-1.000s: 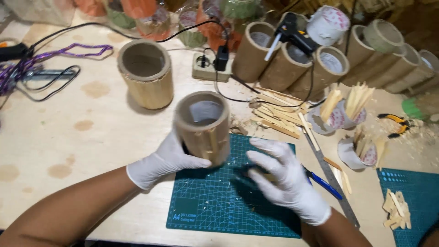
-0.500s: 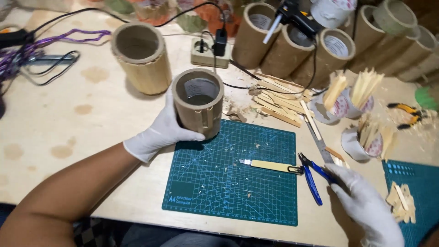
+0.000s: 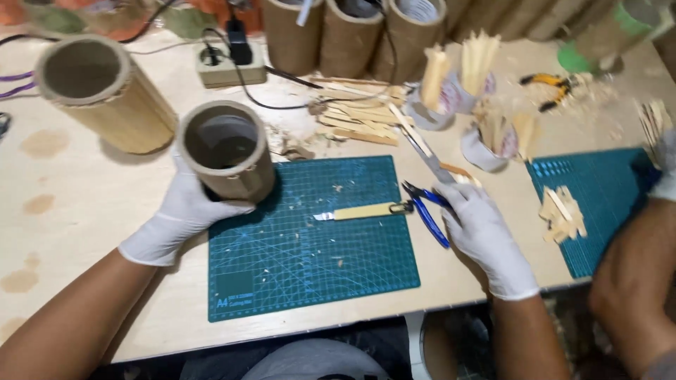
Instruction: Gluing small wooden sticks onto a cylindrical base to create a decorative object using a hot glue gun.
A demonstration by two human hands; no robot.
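Left hand (image 3: 184, 218) clamps the cardboard tube (image 3: 227, 149) upright at the green mat's (image 3: 310, 260) left corner to steady it; right hand (image 3: 479, 229), fingers loosely apart, rests by the blue pliers (image 3: 424, 209) right of the mat.

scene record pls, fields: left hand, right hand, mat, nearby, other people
left hand: gloved left hand grips upright cardboard tube clad in wood strips
right hand: gloved right hand at the mat's right edge, beside blue-handled pliers; a wood piece shows at its fingertips, grip unclear
mat: green cutting mat with a small wooden-handled knife lying on it
nearby: second tube, loose wood strips, cups of sticks
other people: another person's arm at right
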